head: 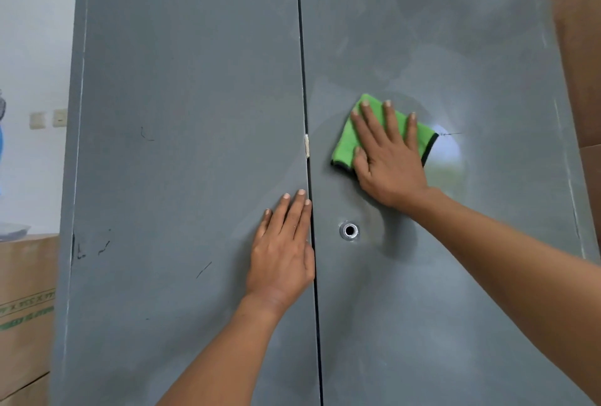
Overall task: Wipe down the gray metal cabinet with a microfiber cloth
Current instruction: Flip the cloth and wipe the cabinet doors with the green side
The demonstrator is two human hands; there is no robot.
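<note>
A tall gray metal cabinet (182,112) with two closed doors fills the view, a dark seam running down its middle. A folded green microfiber cloth (349,142) with a black edge lies flat against the right door, above a round metal lock hole (349,231). My right hand (387,158) presses the cloth to the door with straight, spread fingers. My left hand (283,252) rests flat on the left door, right beside the seam, fingers straight. Streaky smears show on the right door around and above the cloth.
Stacked cardboard boxes (26,308) stand at the lower left beside the cabinet. A white wall with two switches (48,119) is behind them. A brown surface (579,47) borders the cabinet's right edge. Dark scratches mark the left door.
</note>
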